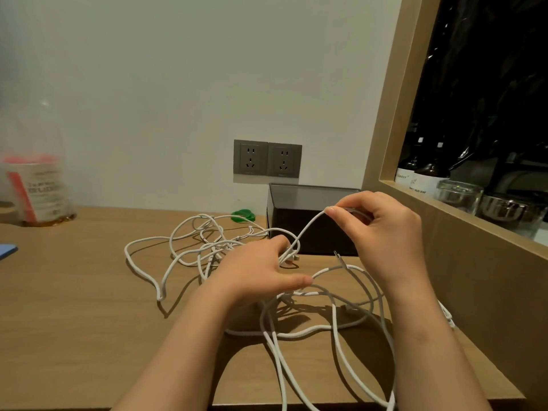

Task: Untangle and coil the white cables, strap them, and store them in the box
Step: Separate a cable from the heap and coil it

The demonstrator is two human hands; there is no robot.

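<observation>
White cables (166, 264) lie in a tangled heap across the wooden table, with loops running to the front edge. My left hand (255, 269) holds a bunch of cable strands near a plug end in the middle of the heap. My right hand (382, 229) is raised above the table and pinches one strand between thumb and fingertips. That strand runs taut down to my left hand. A dark open box (305, 221) stands just behind my hands. A green strap (243, 215) lies left of the box.
Two grey wall sockets (267, 158) sit above the box. A clear plastic bottle with a red label (38, 185) stands at the far left. On the right, a wood-framed recess holds dark bottles (427, 173) and a glass jar (458, 194).
</observation>
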